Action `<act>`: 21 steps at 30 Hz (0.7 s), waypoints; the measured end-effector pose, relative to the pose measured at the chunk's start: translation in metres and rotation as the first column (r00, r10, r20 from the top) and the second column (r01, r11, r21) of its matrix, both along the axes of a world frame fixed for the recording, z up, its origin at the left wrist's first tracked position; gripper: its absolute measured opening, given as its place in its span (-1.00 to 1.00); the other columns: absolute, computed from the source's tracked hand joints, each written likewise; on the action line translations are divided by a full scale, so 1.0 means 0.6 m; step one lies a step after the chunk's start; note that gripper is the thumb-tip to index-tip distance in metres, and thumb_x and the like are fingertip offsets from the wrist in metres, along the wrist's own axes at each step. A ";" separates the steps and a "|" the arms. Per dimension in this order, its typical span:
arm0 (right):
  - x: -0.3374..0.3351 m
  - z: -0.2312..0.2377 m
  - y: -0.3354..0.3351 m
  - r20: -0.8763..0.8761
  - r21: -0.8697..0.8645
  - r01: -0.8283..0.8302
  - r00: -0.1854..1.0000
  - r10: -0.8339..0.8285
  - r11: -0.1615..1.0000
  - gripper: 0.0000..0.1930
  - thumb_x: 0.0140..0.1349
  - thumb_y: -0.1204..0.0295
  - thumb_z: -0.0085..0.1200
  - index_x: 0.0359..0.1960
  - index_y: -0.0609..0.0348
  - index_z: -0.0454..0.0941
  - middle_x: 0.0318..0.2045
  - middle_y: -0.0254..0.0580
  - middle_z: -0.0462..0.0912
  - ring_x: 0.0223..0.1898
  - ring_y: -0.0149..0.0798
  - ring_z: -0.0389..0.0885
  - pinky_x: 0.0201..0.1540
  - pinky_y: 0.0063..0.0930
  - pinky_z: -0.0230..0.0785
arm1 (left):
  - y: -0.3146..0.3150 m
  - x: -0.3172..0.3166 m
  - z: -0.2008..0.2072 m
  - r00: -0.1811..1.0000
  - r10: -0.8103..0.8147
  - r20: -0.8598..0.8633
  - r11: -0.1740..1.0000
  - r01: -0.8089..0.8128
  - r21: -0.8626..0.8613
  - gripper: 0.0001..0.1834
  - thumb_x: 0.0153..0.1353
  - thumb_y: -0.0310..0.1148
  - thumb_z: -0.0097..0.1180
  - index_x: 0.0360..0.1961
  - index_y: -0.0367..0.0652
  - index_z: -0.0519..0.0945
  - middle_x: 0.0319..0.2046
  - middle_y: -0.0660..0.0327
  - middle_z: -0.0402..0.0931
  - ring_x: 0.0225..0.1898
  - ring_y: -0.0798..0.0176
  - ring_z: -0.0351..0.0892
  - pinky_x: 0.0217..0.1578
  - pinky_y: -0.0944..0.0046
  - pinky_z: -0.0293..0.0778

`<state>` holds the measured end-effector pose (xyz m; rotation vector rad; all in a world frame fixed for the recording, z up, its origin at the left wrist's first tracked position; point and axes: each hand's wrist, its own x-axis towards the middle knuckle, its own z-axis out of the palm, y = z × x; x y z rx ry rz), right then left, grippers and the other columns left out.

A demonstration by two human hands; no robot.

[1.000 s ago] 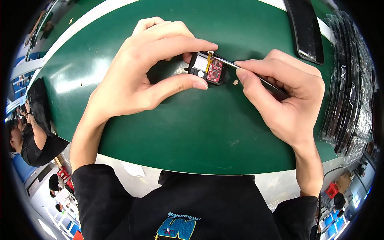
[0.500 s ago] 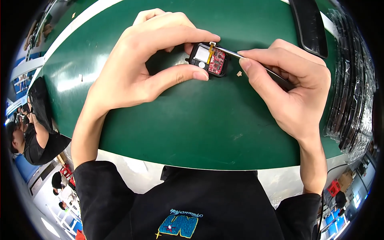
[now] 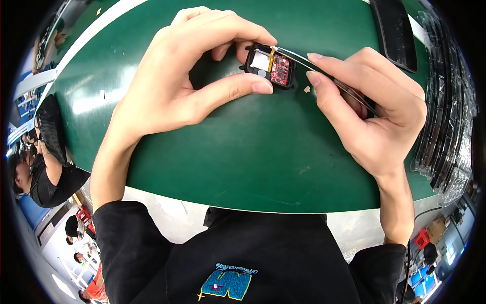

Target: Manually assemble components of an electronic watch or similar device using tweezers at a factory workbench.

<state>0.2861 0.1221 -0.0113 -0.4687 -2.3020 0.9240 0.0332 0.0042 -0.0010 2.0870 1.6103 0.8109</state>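
Green bench mat (image 3: 243, 152), workshop floor behind. Left hand (image 3: 187, 81) pinches a small black open casing (image 3: 267, 66), red circuit board showing, between thumb and forefinger just above the mat. Right hand (image 3: 369, 111) grips thin tweezers (image 3: 324, 68), tips at the casing's top edge. Stacked clear trays (image 3: 445, 116) at right.

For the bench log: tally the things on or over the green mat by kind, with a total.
Small open black device with red circuit board, held in the left hand: 1
Thin metal tool, held in the right hand: 1
Tiny loose piece: 1
Long black object: 1
Total: 4
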 end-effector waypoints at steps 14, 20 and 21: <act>-0.005 0.000 -0.002 -0.027 0.072 -0.018 0.999 0.020 0.997 -0.75 0.19 0.74 0.43 -0.08 0.33 0.88 -0.52 -0.34 0.65 -0.56 -0.58 0.45 -0.51 -0.64 0.13 | 0.008 -0.023 0.006 0.997 -0.074 0.022 0.994 0.076 -0.081 -0.42 0.02 -0.30 0.58 0.11 -0.27 0.79 -0.23 0.23 0.65 -0.25 0.25 0.37 0.01 0.20 0.34; -0.002 0.008 0.000 0.046 -0.125 -0.058 0.997 0.064 0.990 -0.80 0.26 0.72 0.38 -0.10 0.34 0.88 -0.52 -0.31 0.68 -0.55 -0.58 0.48 -0.51 -0.62 0.13 | 0.004 -0.034 0.006 0.992 -0.104 0.075 0.987 0.112 -0.118 -0.40 0.05 -0.23 0.53 0.13 -0.30 0.80 -0.16 0.21 0.68 -0.23 0.25 0.35 0.02 0.19 0.32; -0.001 0.010 0.001 0.055 -0.120 -0.054 0.997 0.061 0.991 -0.80 0.26 0.72 0.38 -0.10 0.33 0.88 -0.52 -0.32 0.68 -0.55 -0.59 0.47 -0.51 -0.62 0.12 | 0.005 -0.034 0.008 0.992 -0.109 0.067 0.985 0.116 -0.124 -0.40 0.06 -0.23 0.53 0.13 -0.29 0.80 -0.15 0.21 0.68 -0.23 0.26 0.35 0.02 0.19 0.32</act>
